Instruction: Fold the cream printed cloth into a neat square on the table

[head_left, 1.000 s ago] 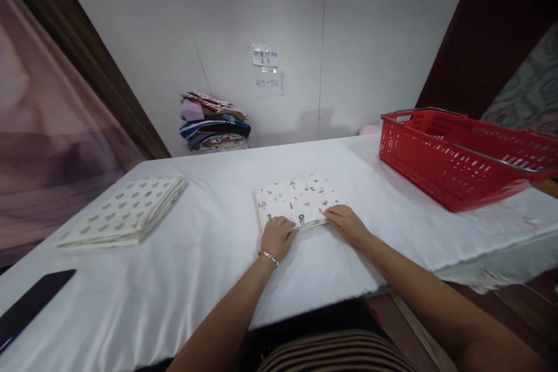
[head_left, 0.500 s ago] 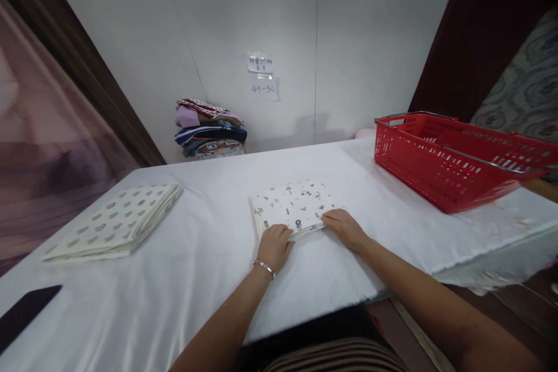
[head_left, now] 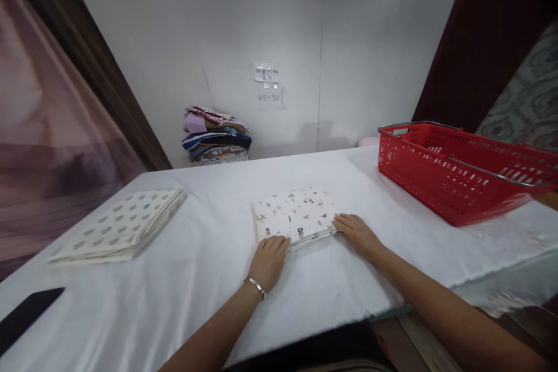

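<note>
A small folded white cloth with tiny printed figures point(head_left: 295, 214) lies in the middle of the white-covered table point(head_left: 218, 290). My left hand point(head_left: 269, 258), with a silver bracelet on the wrist, rests at the cloth's near left corner, fingers curled against its edge. My right hand point(head_left: 357, 232) lies flat with fingers stretched out, touching the cloth's near right corner. Neither hand has lifted the cloth.
Another folded patterned cloth point(head_left: 120, 229) lies at the left. A red plastic basket point(head_left: 453, 171) stands at the right. A stack of folded colourful fabrics point(head_left: 215, 135) sits at the far edge by the wall. A dark flat object point(head_left: 26, 317) lies at the near left.
Both hands have slid slightly along the cloth's near edge toward its corners; the right hand has moved off the cloth's top to its side. The camera view has shifted a little.
</note>
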Motion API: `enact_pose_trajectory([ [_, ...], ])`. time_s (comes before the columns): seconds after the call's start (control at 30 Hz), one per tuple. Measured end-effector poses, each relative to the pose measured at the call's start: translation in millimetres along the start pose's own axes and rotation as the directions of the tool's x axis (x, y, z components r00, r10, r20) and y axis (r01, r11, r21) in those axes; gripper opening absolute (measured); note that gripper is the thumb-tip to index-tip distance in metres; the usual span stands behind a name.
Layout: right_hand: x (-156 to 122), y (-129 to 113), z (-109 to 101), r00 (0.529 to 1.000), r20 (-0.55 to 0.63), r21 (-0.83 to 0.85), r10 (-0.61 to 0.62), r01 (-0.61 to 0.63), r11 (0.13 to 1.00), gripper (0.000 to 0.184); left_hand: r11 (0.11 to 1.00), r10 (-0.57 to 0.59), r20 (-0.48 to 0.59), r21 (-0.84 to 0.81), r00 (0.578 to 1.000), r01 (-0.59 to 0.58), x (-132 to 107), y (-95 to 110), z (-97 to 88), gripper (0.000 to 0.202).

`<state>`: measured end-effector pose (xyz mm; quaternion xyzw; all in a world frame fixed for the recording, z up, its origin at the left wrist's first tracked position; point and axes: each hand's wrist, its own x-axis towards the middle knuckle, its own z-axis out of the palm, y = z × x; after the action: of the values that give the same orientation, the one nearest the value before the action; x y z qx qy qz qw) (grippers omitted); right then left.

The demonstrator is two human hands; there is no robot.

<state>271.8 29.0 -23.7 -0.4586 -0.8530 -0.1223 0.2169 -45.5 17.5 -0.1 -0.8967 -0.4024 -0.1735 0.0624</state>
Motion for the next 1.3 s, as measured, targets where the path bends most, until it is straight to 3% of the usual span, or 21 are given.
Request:
enact_pose_trajectory([
  [0.3, -3, 9, 3, 0.999, 0.023, 0.045, -0.034, 0.033, 0.998, 0.043, 0.991, 0.044, 0.047, 0.125, 0.998, -0.049, -16, -13, -3.0, 0.056],
  [0.5, -5, 22, 1, 0.988, 0.094, 0.095, -0.119, 0.110, 0.989, 0.053, 0.982, 0.122, 0.114, 0.131, 0.986, -0.136, -18, -18, -10.2, 0.053],
  [0.8, -8, 24, 11, 0.990, 0.097, 0.094, -0.101, 0.092, 0.991, 0.056, 0.967, 0.190, 0.138, 0.143, 0.972, -0.209, -17, -18, -8.4, 0.053],
  [1.1, -8, 30, 8, 0.982, 0.152, 0.087, -0.110, 0.097, 0.991, 0.057, 0.982, 0.174, 0.102, 0.053, 0.979, -0.180, -18, -18, -12.8, 0.056],
  [1.3, -8, 34, 16, 0.989, 0.128, 0.017, -0.069, 0.067, 0.998, 0.059, 0.987, 0.121, 0.077, 0.100, 0.990, -0.129, -20, -15, -14.3, 0.053],
])
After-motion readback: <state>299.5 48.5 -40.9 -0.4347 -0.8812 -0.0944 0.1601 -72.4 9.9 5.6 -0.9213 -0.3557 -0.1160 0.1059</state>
